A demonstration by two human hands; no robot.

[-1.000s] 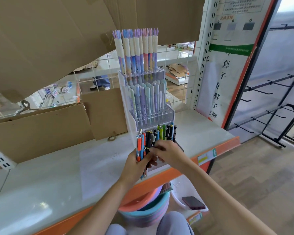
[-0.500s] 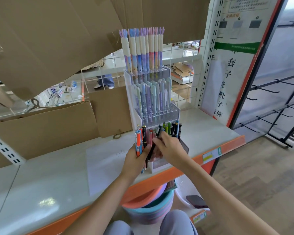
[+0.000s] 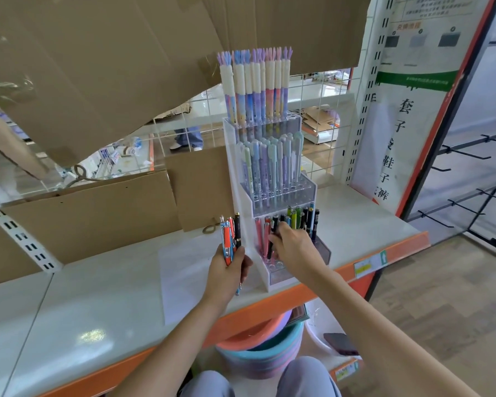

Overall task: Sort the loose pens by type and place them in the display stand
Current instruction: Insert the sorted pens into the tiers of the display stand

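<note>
A clear acrylic three-tier display stand (image 3: 281,202) sits on the white shelf (image 3: 103,296). Tall pastel pens fill its top tier and capped pastel pens the middle one. In the bottom tier stand red, green and black pens. My left hand (image 3: 226,273) grips a bundle of loose pens (image 3: 230,239), orange, blue and black, just left of the stand. My right hand (image 3: 294,247) pinches one black pen (image 3: 272,239) upright, its tip down in the bottom tier's front holes.
Cardboard sheets (image 3: 92,213) lean behind the shelf and hang overhead. Stacked plastic basins (image 3: 258,356) and a dark phone (image 3: 340,343) lie below the orange shelf edge (image 3: 390,259). A metal hook rack (image 3: 476,196) stands at right.
My left hand has pulled the pen bundle away to the left of the stand. My right hand has taken one black pen from it and lowered it into the bottom tier.
</note>
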